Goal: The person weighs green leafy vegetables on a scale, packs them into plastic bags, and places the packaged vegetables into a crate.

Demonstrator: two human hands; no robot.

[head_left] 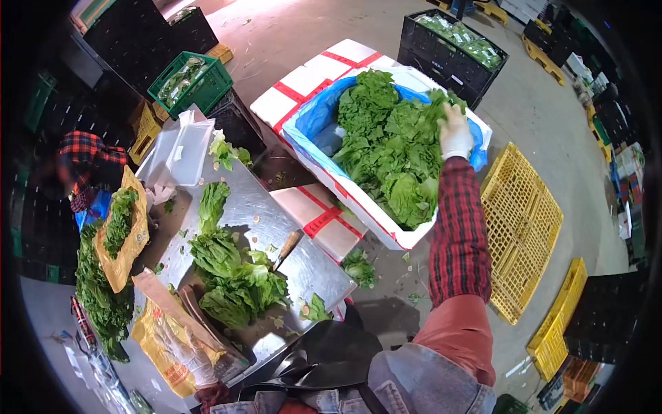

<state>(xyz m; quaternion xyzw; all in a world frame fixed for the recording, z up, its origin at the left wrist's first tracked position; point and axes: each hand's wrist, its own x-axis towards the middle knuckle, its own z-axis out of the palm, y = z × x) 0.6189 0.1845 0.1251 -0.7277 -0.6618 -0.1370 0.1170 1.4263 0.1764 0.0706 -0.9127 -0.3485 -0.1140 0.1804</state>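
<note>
My right hand [455, 132], in a white glove, is at the right end of a white foam box [365, 196] lined with blue plastic. Its fingers curl at the leaves of a green lettuce [436, 103]; the fingertips are partly hidden. More leafy lettuce [396, 148] fills the box. Low on the left, my gloved left hand [189, 355] lies with fingers stretched out on a yellow printed bag [155, 338]. Beside it, several lettuce heads [234, 276] rest on the metal table [314, 259]. A knife with a wooden handle [287, 247] lies next to them.
A closed foam box [321, 219] with red tape stands under the filled one. Yellow pallets [522, 231] lie on the floor at right. Black [448, 58] and green crates [189, 83] of packed greens stand behind. Clear bags [183, 152] lie on the table; a person in a checked sleeve [93, 155] is at left.
</note>
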